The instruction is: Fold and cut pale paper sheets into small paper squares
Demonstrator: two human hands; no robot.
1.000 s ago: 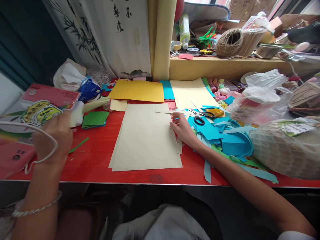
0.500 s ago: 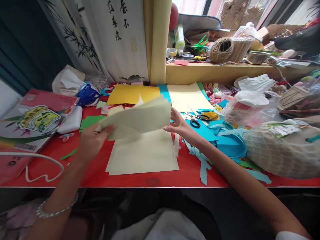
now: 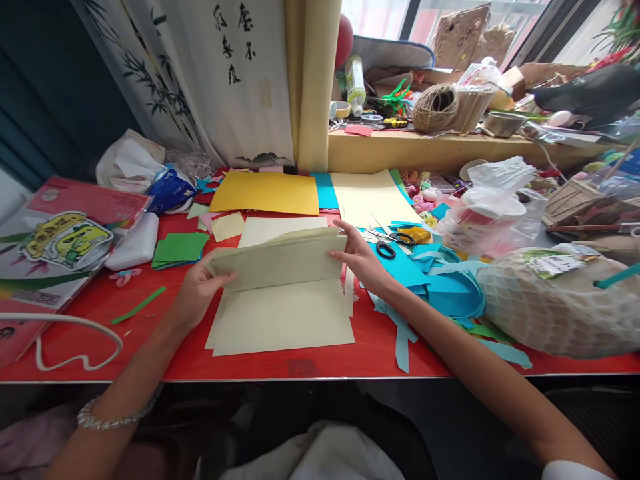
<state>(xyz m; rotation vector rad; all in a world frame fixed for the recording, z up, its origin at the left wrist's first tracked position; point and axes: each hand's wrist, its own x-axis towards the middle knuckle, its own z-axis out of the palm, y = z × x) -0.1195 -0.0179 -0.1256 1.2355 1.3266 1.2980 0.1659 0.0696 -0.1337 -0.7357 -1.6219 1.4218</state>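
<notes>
Head view: we see the left hand and right hand pinching opposite ends of a folded sheet over the paper stack. Behind the stack, a scroll bears characters including 不; to its right, blue scraps curl.

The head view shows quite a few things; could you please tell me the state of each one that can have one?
Left hand: closed on the raised sheet's left end
Right hand: pinching its right end
Raised sheet: bent, tilted up
Pale sheets beneath: flat, overlapping
Scissors: lying down, blades apart
Yellow sheet: lying flat
Green squares: stacked
Twine: coiled
</notes>
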